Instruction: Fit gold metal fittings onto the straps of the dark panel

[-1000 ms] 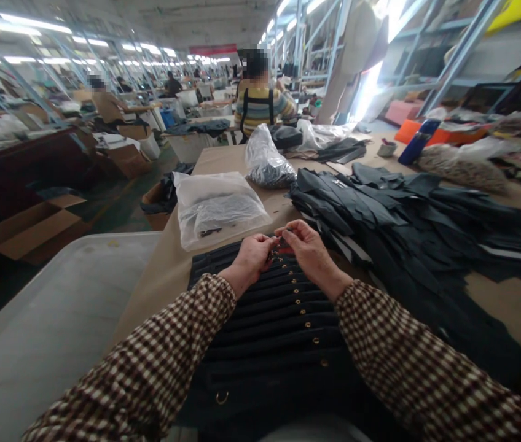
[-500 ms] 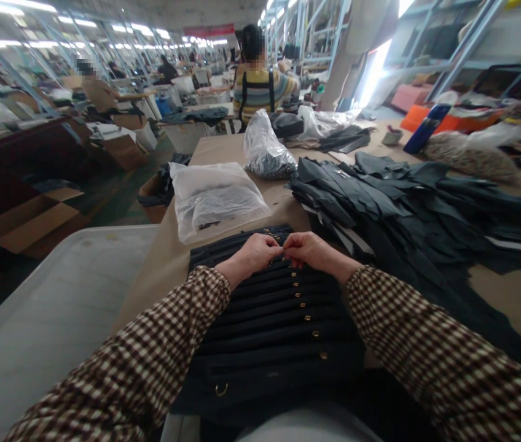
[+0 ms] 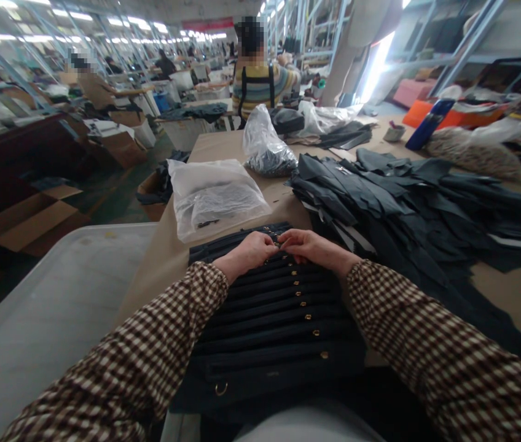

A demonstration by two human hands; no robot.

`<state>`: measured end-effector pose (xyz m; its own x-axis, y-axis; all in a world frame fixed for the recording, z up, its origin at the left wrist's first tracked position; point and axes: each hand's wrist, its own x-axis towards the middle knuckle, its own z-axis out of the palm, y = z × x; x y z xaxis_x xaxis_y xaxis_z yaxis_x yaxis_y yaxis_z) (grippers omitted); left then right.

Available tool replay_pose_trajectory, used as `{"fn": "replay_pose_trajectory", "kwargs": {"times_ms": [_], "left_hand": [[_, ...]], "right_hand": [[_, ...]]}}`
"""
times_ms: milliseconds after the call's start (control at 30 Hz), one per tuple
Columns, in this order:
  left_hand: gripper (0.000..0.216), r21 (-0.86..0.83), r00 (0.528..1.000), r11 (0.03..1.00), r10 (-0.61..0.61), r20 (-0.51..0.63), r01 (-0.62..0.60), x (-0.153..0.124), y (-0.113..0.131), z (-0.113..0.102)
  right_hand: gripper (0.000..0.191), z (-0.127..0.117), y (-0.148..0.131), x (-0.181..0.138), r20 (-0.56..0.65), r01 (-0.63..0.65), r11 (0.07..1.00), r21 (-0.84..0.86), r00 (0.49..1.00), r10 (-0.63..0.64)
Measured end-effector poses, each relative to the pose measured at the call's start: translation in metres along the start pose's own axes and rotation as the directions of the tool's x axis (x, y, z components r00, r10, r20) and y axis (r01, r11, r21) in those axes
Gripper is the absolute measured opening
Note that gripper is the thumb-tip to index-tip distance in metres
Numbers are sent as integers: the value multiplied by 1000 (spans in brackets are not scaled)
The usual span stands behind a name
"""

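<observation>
Dark fabric pieces lie overlapped in a row in front of me, with small gold-coloured metal rings along their right side. A larger gold D-shaped ring sits on the nearest piece. Over the far end of the row, my left hand is closed in a pinch. My right hand pinches close beside it, the fingertips of both nearly meeting at the line of metal rings. Whatever lies between the fingers is too small to make out.
A white plastic bag lies beyond the row, near a clear bag of small parts. Dark cut fabric is heaped on the right. A white bin stands at the left, with an open cardboard box. One person sits ahead.
Both hands stay pinched at the far end of the row. My right hand has shifted slightly left and up, its fingers more stretched over the left fingertips.
</observation>
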<state>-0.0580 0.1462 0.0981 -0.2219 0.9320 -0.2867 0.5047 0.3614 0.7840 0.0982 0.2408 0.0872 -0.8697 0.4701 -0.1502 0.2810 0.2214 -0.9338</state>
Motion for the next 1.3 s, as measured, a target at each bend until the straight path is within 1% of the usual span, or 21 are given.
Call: {"fn": "replay_pose_trajectory", "kwargs": {"times_ms": [33,67,167,267,367,433,533,633,700,867,933,1033,1100,1200,1300], "left_hand": [[16,6,1000,1000,10,-4,-10,1,-1,0],[17,14,1000,1000,20,-7,-20,1,-1,1],[19,41,999,998,41,-15,-41,2,-3,2],[21,63,998,997,53,-24,-51,1,-2,3],[19,80,997,995,65,-29,-63,-1,1,3],[18,98,997,993,72,-32,-69,-2,3,2],[17,136,997,989,68,-41,-62,-1,4,1],[16,172,997,984,54,-46,-45,2,3,-1],[16,191,998,981,47,-45,-38,3,2,-1],[16,232,998,972,43,-45,-32,5,1,0],[16,247,998,968,46,-47,-33,5,0,0],[16,273,997,961,56,-44,-42,6,0,-1],[16,291,997,956,64,-40,-50,6,-1,-1],[17,320,997,946,72,-33,-57,6,-1,0],[16,351,997,934,74,-23,-61,6,0,0]], "right_hand": [[31,0,1,0,6,-5,999,48,1000,5],[30,-1,1,-1,10,-8,998,56,1000,8],[25,-2,3,-1,25,-29,998,-56,999,30],[28,-4,4,0,60,-57,990,-128,996,65],[25,-5,5,0,125,-81,992,-92,988,92],[24,-6,6,1,134,-87,994,-73,986,96],[22,-4,7,3,74,-103,981,-167,990,116],[14,-1,7,4,-15,-128,961,-244,992,128],[11,0,7,4,-39,-124,962,-244,992,118],[11,1,9,6,-48,-110,953,-281,994,100],[13,1,11,7,-69,-84,944,-320,995,66],[16,2,12,7,-97,-15,899,-437,995,-30],[16,3,12,6,-87,18,854,-519,993,-74],[17,4,10,6,-55,40,797,-602,994,-92],[16,5,10,7,-39,47,769,-638,995,-94]]}}
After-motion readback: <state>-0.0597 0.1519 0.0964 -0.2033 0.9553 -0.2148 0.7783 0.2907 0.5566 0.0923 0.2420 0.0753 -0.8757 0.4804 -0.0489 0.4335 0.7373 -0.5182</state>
